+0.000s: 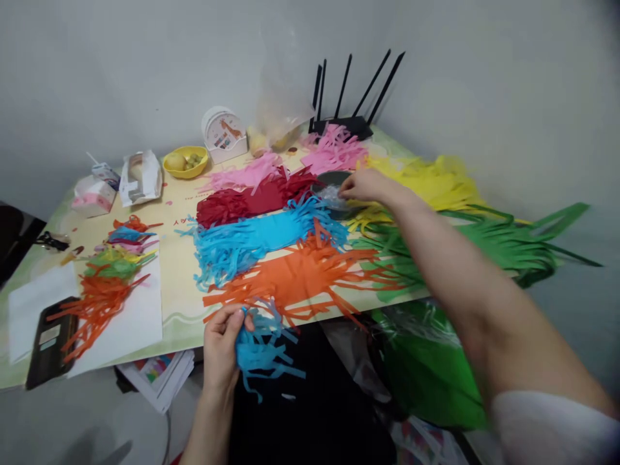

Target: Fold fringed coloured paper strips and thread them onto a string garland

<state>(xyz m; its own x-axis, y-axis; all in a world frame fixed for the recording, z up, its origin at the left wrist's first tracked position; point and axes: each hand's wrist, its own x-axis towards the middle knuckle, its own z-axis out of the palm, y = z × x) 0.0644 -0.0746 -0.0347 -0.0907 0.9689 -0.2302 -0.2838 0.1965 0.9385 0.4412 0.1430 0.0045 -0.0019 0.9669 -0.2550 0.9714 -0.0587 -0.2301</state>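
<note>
My left hand [223, 336] is closed in a pinch on the top of a blue tissue-paper tassel [264, 352], whose cut strips hang over my dark-clad lap. My right hand [361, 186] reaches across the table to a dark round dish [334, 177]. Its fingers are pressed together at some crinkled clear plastic [334, 197] in the dish; what they pinch is too small to tell. Nearest my left hand lies fringed orange tissue paper [295, 278]. Beyond it are fringed blue paper [271, 232] and red paper [261, 197].
Fringed green [504, 245], yellow [436, 184] and pink paper [334, 152] cover the right and back. Finished-looking tassels [113, 271] lie at left beside a dark phone-like object [53, 342]. A router [343, 127] with upright antennas and a yellow fruit bowl [186, 173] stand behind.
</note>
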